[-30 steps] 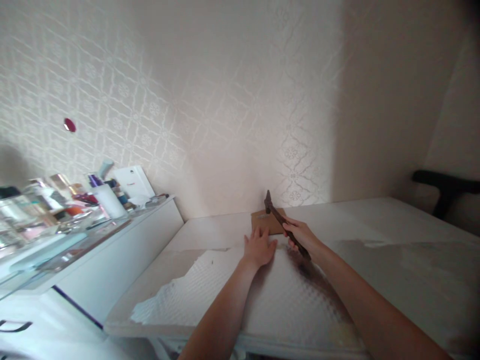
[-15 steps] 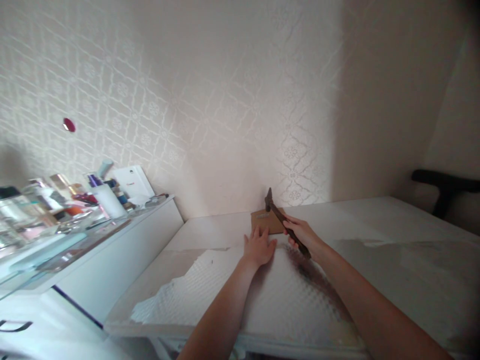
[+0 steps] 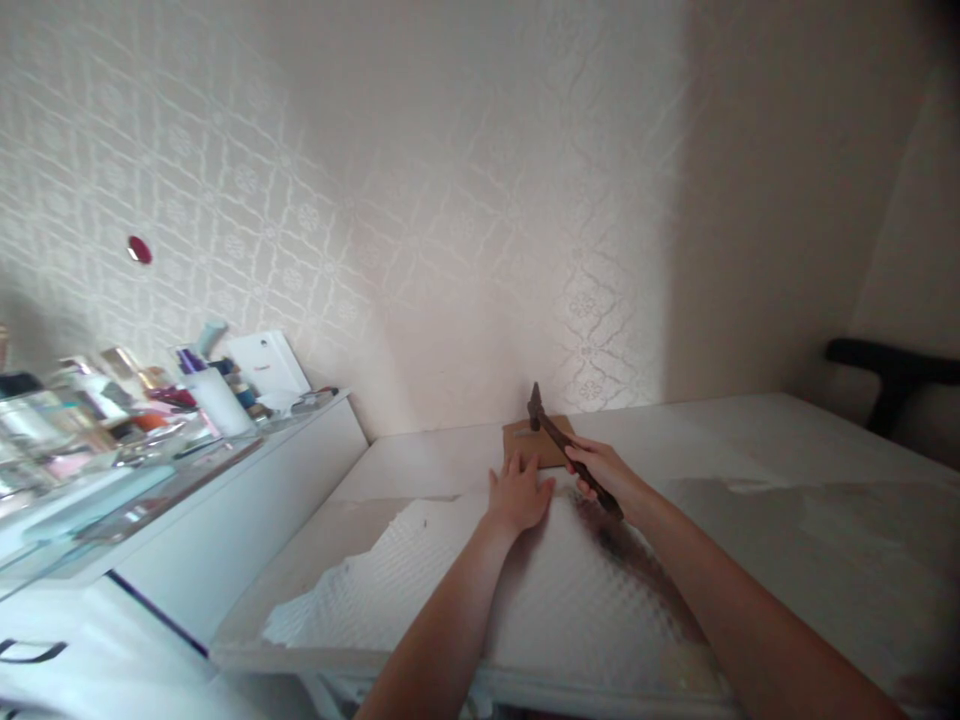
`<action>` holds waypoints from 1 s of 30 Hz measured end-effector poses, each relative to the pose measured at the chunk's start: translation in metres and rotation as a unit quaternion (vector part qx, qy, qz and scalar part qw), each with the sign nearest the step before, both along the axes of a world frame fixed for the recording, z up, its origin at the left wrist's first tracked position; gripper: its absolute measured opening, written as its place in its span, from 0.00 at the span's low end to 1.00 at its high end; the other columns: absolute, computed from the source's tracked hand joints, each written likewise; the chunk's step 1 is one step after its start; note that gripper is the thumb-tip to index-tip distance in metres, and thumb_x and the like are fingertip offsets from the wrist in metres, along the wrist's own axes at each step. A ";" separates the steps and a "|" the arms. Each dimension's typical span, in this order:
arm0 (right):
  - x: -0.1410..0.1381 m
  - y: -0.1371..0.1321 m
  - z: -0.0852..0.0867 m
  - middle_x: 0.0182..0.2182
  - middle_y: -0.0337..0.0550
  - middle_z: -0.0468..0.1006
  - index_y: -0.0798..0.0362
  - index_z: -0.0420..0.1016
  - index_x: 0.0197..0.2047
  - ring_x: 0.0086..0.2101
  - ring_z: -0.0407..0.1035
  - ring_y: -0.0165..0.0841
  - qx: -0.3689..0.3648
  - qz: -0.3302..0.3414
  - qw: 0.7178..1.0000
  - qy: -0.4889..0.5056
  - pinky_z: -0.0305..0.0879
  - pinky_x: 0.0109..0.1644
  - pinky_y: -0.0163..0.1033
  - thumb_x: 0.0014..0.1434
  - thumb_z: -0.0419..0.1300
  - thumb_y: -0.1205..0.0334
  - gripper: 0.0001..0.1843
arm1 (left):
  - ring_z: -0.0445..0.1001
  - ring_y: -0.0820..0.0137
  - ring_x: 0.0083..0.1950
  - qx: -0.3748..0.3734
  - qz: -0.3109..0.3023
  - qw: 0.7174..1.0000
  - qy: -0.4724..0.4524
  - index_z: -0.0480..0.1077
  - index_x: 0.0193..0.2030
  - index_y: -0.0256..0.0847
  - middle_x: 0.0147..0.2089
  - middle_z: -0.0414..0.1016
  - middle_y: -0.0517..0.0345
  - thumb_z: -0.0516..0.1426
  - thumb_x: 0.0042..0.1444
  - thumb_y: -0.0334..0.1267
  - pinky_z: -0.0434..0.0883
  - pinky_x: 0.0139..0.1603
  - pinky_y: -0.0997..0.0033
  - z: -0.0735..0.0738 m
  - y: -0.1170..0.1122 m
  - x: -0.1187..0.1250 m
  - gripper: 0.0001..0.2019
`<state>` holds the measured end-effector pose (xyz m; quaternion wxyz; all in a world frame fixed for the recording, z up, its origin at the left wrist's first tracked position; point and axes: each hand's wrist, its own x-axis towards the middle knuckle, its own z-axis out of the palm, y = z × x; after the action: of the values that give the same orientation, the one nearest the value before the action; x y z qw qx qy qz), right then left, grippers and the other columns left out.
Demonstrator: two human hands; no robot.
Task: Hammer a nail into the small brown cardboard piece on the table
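Observation:
My right hand (image 3: 604, 470) is wrapped round the dark handle of a hammer (image 3: 555, 432). The hammer's head points away from me, over the far left part of a brown, flat piece that looks like cardboard (image 3: 553, 455). Whether the head touches it I cannot tell. On the near edge of that piece my left hand (image 3: 520, 493) lies with its fingers spread and holds nothing. A small pale strip shows on the brown surface beside the hammer head; its kind is too small to make out.
Under my forearms a white textured sheet (image 3: 375, 580) with a ragged edge covers part of the white tabletop (image 3: 442, 450). A white cabinet (image 3: 247, 520) at left bears several bottles and a white box (image 3: 268, 362). A black armrest (image 3: 892, 360) stands at right, and a patterned wall behind.
The hammer head has dropped slightly toward the brown piece. My left hand stays nearly where it was.

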<state>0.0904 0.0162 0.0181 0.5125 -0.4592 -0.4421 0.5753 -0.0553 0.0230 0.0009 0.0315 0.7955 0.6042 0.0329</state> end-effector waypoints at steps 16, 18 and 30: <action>-0.001 -0.001 0.003 0.17 0.31 0.62 0.53 0.58 0.58 0.09 0.54 0.21 0.016 -0.007 1.000 0.000 0.47 0.09 0.26 0.57 0.49 0.67 0.24 | 0.39 0.57 0.65 0.005 -0.005 1.000 0.006 0.41 0.64 0.43 0.66 0.39 0.47 0.33 0.58 0.55 0.44 0.58 0.46 -0.002 0.001 -0.001 0.30; 0.000 -0.001 0.002 0.17 0.31 0.62 0.53 0.59 0.58 0.09 0.54 0.21 0.013 -0.009 1.000 0.002 0.46 0.09 0.26 0.57 0.49 0.67 0.24 | 0.40 0.57 0.65 0.006 -0.004 1.000 0.003 0.42 0.64 0.43 0.66 0.40 0.46 0.34 0.58 0.55 0.45 0.58 0.46 -0.002 0.001 -0.001 0.30; 0.001 -0.003 0.006 0.17 0.31 0.62 0.52 0.59 0.57 0.10 0.54 0.20 -0.010 -0.012 1.000 0.007 0.45 0.10 0.26 0.58 0.50 0.66 0.23 | 0.39 0.57 0.65 0.005 -0.004 1.000 0.012 0.42 0.64 0.44 0.66 0.40 0.48 0.34 0.58 0.55 0.45 0.58 0.46 -0.001 0.001 0.000 0.30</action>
<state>0.0912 0.0132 0.0239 0.5178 -0.4658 -0.4268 0.5768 -0.0556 0.0236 0.0000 0.0205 0.7983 0.6013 0.0259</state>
